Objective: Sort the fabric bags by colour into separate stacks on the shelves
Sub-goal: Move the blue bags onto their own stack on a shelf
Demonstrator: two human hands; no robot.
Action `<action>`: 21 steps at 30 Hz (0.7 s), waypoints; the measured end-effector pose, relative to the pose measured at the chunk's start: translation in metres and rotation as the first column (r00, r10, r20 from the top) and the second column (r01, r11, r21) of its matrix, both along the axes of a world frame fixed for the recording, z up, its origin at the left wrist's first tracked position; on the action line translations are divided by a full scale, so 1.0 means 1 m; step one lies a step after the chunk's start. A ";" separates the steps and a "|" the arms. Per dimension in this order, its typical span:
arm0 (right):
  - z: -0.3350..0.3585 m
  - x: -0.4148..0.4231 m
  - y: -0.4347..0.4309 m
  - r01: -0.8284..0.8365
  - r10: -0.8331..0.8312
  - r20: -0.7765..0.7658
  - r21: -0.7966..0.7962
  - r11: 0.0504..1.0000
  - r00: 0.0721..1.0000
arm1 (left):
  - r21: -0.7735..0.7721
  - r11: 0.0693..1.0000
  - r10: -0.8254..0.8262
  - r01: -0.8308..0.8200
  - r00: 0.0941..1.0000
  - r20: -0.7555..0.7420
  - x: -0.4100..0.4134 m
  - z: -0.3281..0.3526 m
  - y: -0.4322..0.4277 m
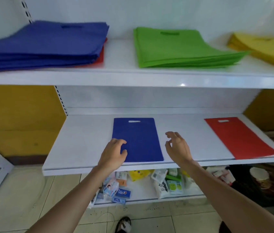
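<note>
Touching the blue bag (140,140) with relaxed fingers, left hand (113,153) could drag it off the lower shelf (85,142); right hand (177,146) hovers empty, fingers loosely apart.

Blue bag (139,137) and red bag (239,137) flat on lower shelf (85,140); blue stack (48,42), green stack (180,49), yellow stack (267,47) above.

This looks like a small shop. White metal shelves (132,78) on slotted uprights (60,100) hold a blue stack (45,42), a green stack (175,49) and a yellow stack (267,49) of bags above the fingers (121,142). Below the fingers, packets (116,190) crowd the lowest shelf over a tiled floor (31,190).
</note>
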State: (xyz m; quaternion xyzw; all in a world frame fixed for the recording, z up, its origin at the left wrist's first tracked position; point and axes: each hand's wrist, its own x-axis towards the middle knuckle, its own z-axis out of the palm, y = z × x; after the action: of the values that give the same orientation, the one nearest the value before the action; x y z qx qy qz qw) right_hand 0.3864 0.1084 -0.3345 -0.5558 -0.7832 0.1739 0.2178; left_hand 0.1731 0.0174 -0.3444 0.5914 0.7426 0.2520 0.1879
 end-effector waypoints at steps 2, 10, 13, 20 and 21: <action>0.039 0.014 -0.023 -0.023 0.025 -0.020 0.097 0.995 0.999 | 0.057 0.998 -0.039 0.041 0.999 -0.026 0.015 0.037 -0.019; 0.203 0.026 -0.063 0.011 0.073 -0.183 0.422 0.907 0.980 | 0.432 0.878 -0.151 0.206 0.976 -0.157 0.050 0.206 -0.045; 0.245 0.007 -0.060 -0.003 0.119 -0.202 0.497 0.868 0.972 | 0.522 0.836 -0.114 0.172 0.983 -0.142 0.036 0.256 -0.043; 0.291 -0.091 -0.033 -0.117 0.246 -0.155 0.569 0.814 0.957 | 0.579 0.816 0.081 -0.004 0.991 -0.107 -0.070 0.291 -0.052; 0.293 -0.109 -0.027 -0.126 0.256 -0.160 0.558 0.820 0.953 | 0.568 0.822 0.120 -0.035 0.987 -0.112 -0.092 0.291 -0.053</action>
State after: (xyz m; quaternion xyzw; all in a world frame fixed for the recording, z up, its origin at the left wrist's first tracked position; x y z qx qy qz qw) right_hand 0.2773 0.0809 -0.0413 -0.3660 -0.8219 0.0294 0.4354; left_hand 0.0811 -0.0353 -0.0532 0.6062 0.6698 0.4248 -0.0592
